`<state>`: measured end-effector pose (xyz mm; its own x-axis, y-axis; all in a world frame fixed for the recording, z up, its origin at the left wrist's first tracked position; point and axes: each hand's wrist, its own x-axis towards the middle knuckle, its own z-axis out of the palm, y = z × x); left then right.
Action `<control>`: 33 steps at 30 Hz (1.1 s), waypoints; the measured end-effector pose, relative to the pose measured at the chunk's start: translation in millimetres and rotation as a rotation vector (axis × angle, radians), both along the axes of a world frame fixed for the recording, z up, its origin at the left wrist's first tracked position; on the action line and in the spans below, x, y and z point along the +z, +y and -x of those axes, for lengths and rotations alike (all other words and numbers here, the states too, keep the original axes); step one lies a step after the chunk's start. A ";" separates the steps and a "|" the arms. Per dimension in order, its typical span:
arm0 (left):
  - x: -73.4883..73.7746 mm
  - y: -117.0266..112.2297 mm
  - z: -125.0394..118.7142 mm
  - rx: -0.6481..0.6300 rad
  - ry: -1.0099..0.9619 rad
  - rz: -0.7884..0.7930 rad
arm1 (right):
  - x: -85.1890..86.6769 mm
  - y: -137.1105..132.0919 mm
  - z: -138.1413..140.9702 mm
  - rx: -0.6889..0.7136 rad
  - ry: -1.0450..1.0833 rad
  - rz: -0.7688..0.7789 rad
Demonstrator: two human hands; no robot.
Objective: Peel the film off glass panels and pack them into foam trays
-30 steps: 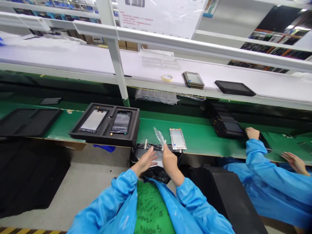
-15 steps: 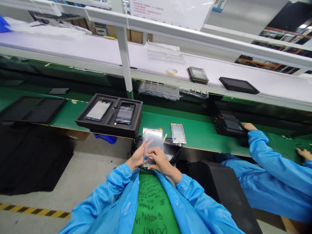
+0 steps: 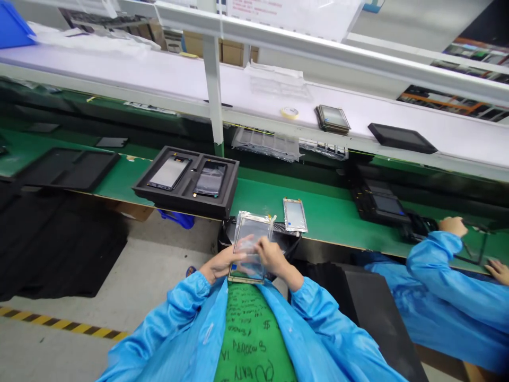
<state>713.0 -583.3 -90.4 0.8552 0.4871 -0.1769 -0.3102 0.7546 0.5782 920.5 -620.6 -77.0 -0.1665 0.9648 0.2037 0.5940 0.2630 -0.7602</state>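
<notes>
Both my hands hold a rectangular phone-sized display panel (image 3: 251, 246) with a metallic edge, and transparent film lies over it. My left hand (image 3: 220, 263) grips its lower left side. My right hand (image 3: 271, 256) rests on its right side, with the fingers pressing the film. The hands cover part of the panel. A similar panel (image 3: 295, 215) lies on the green bench mat (image 3: 254, 193) beyond my right hand. A black foam tray (image 3: 185, 209) to the left holds two dark-framed screens.
A black plastic bag (image 3: 288, 240) sits at the bench edge under my hands. A co-worker's blue sleeve (image 3: 437, 276) and hands work at the right. Above runs a white shelf (image 3: 119, 63) with a tape roll (image 3: 289, 112) and a stack of panels (image 3: 332, 118).
The panel has tilted slightly, and transparent film now shows over it. My right hand has shifted onto its right side. The view has turned a little, and the co-worker's hands have moved.
</notes>
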 end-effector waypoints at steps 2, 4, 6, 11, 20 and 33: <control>-2.8 -6.3 7.4 -0.008 -0.006 -0.051 | 24.9 14.0 -27.3 -0.237 0.342 0.059; -7.1 -10.3 13.3 0.002 -0.021 -0.074 | 53.0 26.1 -65.6 -0.483 0.639 -0.077; -12.2 -12.4 17.3 0.023 -0.033 -0.085 | 76.0 31.0 -105.1 -0.708 0.771 -0.361; -20.9 -15.0 21.3 0.063 -0.019 -0.053 | 83.1 15.9 -134.7 -0.834 0.280 -0.514; -23.3 -16.7 18.1 0.038 0.033 -0.036 | 33.5 29.0 -45.7 -0.242 0.628 0.221; -14.4 -21.4 48.6 0.367 0.265 0.009 | -57.5 -3.4 -13.1 0.056 0.888 0.732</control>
